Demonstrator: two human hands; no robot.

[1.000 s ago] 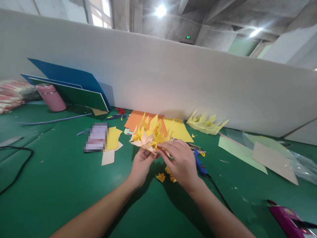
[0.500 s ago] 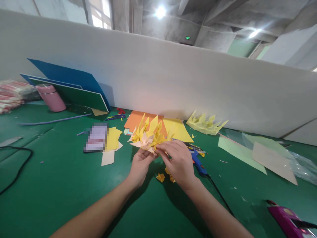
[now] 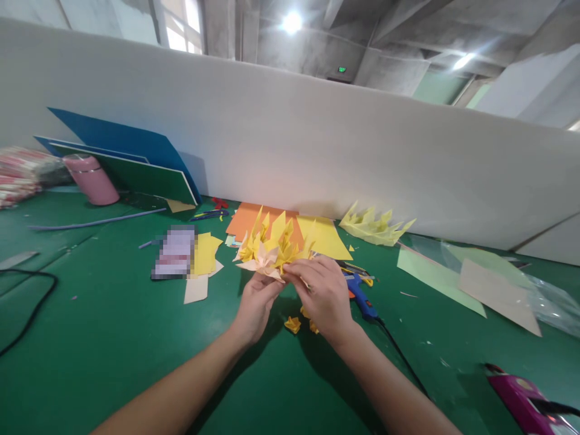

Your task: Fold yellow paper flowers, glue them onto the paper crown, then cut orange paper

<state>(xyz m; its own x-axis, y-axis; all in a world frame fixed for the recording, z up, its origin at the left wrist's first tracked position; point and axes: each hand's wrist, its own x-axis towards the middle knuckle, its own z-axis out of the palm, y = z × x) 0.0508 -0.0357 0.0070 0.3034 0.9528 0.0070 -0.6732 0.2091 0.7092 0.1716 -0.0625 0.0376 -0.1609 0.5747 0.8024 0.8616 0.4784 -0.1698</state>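
Note:
A folded-paper crown [image 3: 278, 238] with yellow points is raised above the table between my hands, a pale pink paper flower [image 3: 264, 262] on its near side. My left hand [image 3: 254, 305] is closed on the crown's lower edge, just under the pink flower. On the right, my right hand [image 3: 322, 295] pinches the crown's front edge near a yellow paper flower; its fingertips partly hide what lies between them. Several small yellow folded-paper flowers [image 3: 292, 325] lie on the table below, some partly behind my right hand.
A blue glue gun [image 3: 362, 298] and its cord lie right of my hands. Another pale yellow paper crown [image 3: 374, 226] stands by the white partition. Orange paper [image 3: 242, 219], a phone [image 3: 176, 251], a pink bottle [image 3: 93, 179] and a magenta power strip [image 3: 521, 399] are around the green table.
Both hands keep their hold on the crown in nearly the same place. The whole view has shifted very slightly.

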